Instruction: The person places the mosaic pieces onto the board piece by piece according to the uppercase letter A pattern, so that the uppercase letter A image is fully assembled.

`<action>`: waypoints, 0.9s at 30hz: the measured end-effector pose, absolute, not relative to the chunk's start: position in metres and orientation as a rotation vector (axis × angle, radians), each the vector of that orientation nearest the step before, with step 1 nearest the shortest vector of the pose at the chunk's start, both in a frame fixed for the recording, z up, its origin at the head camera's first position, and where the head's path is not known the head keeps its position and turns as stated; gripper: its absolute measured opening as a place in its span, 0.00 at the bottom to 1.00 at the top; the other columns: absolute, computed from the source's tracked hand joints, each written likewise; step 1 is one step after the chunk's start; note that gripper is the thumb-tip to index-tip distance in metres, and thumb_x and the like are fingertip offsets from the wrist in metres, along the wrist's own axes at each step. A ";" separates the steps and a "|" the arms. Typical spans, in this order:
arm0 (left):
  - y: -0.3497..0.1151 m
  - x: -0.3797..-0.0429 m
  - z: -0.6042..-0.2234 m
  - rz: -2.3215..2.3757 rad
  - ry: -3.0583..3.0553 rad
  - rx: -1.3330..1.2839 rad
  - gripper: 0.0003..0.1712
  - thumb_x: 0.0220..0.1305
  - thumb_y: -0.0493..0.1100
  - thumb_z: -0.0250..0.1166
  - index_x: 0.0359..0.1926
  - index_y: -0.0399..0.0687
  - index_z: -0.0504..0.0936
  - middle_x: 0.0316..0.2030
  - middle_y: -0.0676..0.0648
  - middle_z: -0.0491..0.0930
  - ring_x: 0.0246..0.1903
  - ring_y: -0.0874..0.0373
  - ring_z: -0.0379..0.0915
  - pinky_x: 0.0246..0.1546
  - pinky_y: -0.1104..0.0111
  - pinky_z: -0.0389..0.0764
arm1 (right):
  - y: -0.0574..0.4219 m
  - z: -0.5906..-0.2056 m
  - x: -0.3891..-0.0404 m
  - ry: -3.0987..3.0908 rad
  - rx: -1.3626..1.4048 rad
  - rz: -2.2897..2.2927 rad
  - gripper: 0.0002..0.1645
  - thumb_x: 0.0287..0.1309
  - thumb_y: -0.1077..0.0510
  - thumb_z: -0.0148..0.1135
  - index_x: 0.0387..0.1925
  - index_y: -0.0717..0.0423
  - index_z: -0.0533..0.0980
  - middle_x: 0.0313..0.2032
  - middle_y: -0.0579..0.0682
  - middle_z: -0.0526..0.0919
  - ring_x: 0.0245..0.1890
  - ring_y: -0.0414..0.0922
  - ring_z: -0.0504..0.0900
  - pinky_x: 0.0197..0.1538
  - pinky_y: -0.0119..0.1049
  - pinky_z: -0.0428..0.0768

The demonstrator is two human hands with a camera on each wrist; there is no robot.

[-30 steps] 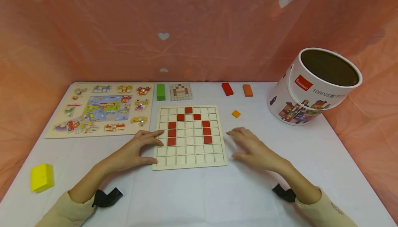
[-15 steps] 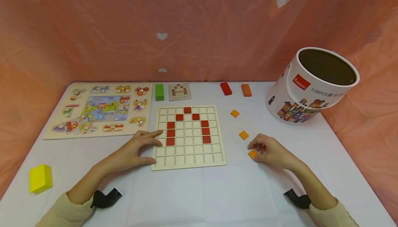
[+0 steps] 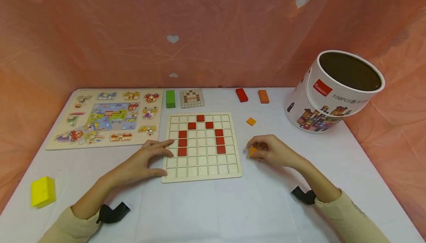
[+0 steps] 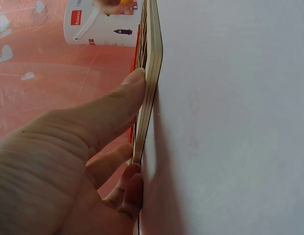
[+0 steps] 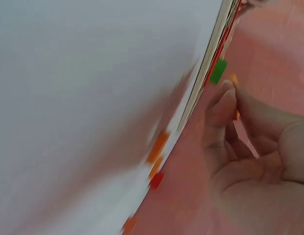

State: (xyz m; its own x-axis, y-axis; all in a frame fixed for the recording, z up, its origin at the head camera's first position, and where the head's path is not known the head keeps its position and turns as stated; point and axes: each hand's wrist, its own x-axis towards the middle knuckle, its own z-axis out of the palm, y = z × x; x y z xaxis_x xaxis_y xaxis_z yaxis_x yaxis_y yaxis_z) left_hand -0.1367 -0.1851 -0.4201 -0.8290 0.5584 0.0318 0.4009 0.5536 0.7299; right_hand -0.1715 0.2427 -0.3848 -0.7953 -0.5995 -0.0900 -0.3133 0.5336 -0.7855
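Observation:
My right hand (image 3: 274, 150) pinches a small orange square tile (image 3: 253, 152) between thumb and fingers, just right of the wooden grid board (image 3: 203, 161). In the right wrist view the held tile (image 5: 234, 81) shows its edge, with another orange tile (image 5: 158, 146) lying on the table below; in the head view that one is hidden behind the hand. At the board's left edge rests my left hand (image 3: 143, 163), its thumb (image 4: 120, 100) and fingertips touching the rim. Red tiles (image 3: 221, 149) in the grid form an arch. One more orange tile (image 3: 251, 121) lies farther back.
Behind the board lie a small pattern card (image 3: 192, 98), a green block (image 3: 170, 99), a red block (image 3: 242, 95) and an orange block (image 3: 263, 96). A picture puzzle (image 3: 156, 121) lies left, a yellow block (image 3: 43, 192) front left. A white bucket (image 3: 332, 98) stands back right.
My right hand went right and down to an orange tile, then came back left toward the board with the tile in its fingers. The left hand stays at the board's edge.

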 end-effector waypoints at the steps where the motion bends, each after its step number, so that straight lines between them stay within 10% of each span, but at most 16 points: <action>1: -0.185 -0.137 -0.420 1.139 2.583 0.807 0.23 0.54 0.47 0.77 0.52 0.57 0.82 0.73 0.48 0.63 0.60 0.57 0.57 0.58 0.54 0.65 | 0.233 -0.384 -0.178 2.410 -0.770 -1.160 0.09 0.60 0.69 0.66 0.43 0.63 0.81 0.34 0.50 0.82 0.30 0.46 0.78 0.34 0.34 0.79; 27: -0.184 -0.138 -0.419 1.130 2.579 0.798 0.23 0.53 0.45 0.78 0.51 0.57 0.82 0.73 0.49 0.63 0.59 0.57 0.58 0.58 0.56 0.64 | 0.082 -0.383 -0.243 2.191 -1.027 -1.006 0.12 0.58 0.75 0.63 0.44 0.69 0.82 0.42 0.58 0.85 0.35 0.43 0.77 0.40 0.30 0.78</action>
